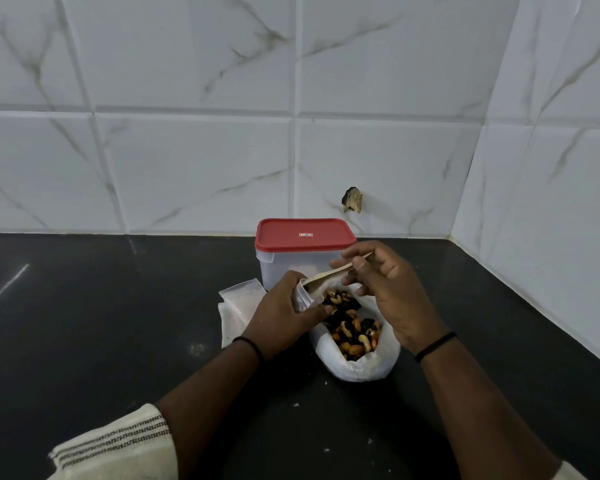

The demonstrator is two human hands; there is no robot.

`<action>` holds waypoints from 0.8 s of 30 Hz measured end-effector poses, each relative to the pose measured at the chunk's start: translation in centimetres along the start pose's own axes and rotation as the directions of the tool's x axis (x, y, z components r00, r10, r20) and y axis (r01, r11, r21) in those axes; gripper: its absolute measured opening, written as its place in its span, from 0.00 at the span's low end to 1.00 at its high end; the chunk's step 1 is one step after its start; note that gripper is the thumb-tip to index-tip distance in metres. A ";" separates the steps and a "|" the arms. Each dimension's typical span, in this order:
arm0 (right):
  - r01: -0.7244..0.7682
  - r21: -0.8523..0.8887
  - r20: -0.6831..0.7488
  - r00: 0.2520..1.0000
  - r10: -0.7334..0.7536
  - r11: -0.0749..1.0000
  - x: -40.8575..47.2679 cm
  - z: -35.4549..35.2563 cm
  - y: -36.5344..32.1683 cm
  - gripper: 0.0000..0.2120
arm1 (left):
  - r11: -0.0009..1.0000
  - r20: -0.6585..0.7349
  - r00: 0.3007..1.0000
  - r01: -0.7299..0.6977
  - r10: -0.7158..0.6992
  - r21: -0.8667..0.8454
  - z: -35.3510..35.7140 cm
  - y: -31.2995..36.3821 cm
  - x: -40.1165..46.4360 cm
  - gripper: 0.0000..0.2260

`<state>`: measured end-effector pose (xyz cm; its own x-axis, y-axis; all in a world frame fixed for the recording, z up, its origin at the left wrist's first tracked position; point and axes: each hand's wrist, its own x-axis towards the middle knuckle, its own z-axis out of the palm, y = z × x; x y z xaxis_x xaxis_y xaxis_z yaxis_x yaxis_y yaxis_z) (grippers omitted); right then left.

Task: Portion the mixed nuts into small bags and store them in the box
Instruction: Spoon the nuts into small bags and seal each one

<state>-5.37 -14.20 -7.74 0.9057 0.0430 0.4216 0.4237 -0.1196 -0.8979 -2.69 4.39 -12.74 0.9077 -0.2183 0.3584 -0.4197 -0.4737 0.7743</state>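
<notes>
Gripping a small bag (303, 299) above the open sack of mixed nuts (352, 332) on the worktop (84, 323), the left hand (284, 315) has its fingers clamped on it. The right hand (385, 289) pinches a wooden spoon (329, 274) at the bag's mouth. Behind stands the red-lidded box (303, 252).

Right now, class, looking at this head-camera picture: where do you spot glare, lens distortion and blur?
Head view: a glare streak on the dark countertop at left; the wide lens bends the wall tiles' grout lines; lighting is dim and bluish; the red-lidded box and mixed nuts look sharp, the hands barely blurred.
</notes>
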 end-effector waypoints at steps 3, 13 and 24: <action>0.020 -0.022 0.053 0.998 -0.019 1.000 0.1 -0.2 0.0 0.07 | 1.000 -0.002 1.000 -0.004 0.004 -0.001 0.0 0.0 0.0 0.18; -0.104 -0.233 -0.516 0.856 -0.033 0.967 0.8 -2.0 1.7 0.09 | 1.000 -0.011 1.000 0.003 -0.003 0.030 -0.1 0.2 -0.1 0.18; -0.392 -0.429 -0.468 0.867 0.171 0.814 1.0 -2.7 3.4 0.08 | 0.999 -0.008 1.000 0.006 -0.005 0.051 -0.1 0.2 -0.2 0.17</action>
<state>-3.12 -17.19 -10.02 0.8521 -0.4474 0.2716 -0.0151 -0.5398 -0.8417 -2.95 4.42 -12.62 0.9098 -0.2091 0.3585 -0.4139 -0.5181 0.7485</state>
